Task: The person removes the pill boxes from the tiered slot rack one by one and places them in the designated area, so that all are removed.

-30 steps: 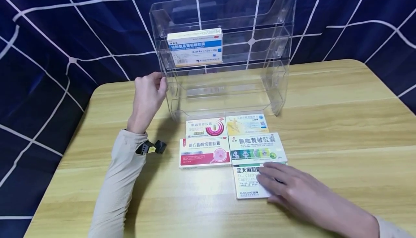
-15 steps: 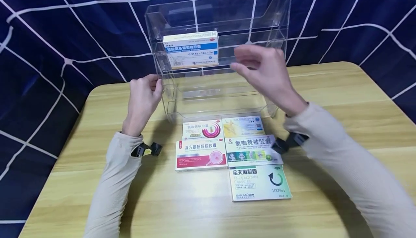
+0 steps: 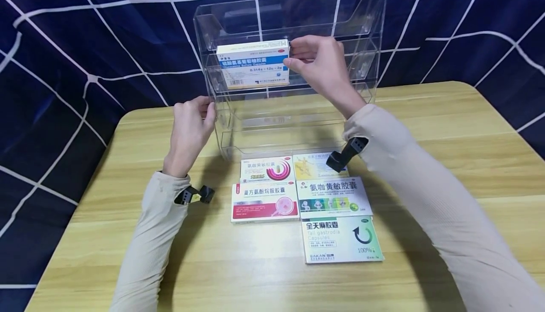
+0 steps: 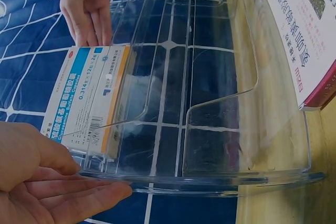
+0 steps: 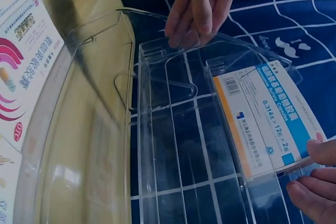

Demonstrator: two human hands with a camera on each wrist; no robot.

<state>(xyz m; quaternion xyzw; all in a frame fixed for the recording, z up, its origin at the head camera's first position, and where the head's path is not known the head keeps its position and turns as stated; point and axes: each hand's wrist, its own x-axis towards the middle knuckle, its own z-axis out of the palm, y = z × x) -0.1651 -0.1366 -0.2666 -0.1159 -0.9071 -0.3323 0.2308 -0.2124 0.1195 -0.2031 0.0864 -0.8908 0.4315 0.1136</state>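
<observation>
A clear acrylic display rack (image 3: 294,134) with stepped tiers stands on the table. On an upper tier a white and blue medicine box (image 3: 255,68) stands upright at the left, its front facing me. My right hand (image 3: 319,61) is at the box's right end, thumb on the front face and fingers round the end. In the right wrist view, the thumb (image 5: 321,151) touches the box's corner. My left hand (image 3: 189,125) holds the rack's left side; in the left wrist view its thumb and fingers (image 4: 79,200) pinch the clear side panel.
Several medicine boxes lie flat before the rack: a pink-ringed one (image 3: 266,170), a red and white one (image 3: 265,202), a yellow and white one (image 3: 308,166), a green-banded one (image 3: 334,196) and a green and white one (image 3: 342,240). A dark blue curtain (image 3: 140,42) hangs behind.
My right hand has left the nearest flat green and white box, risen forward over the boxes and come leftward onto the upright box's right end. My left hand stays on the rack.
</observation>
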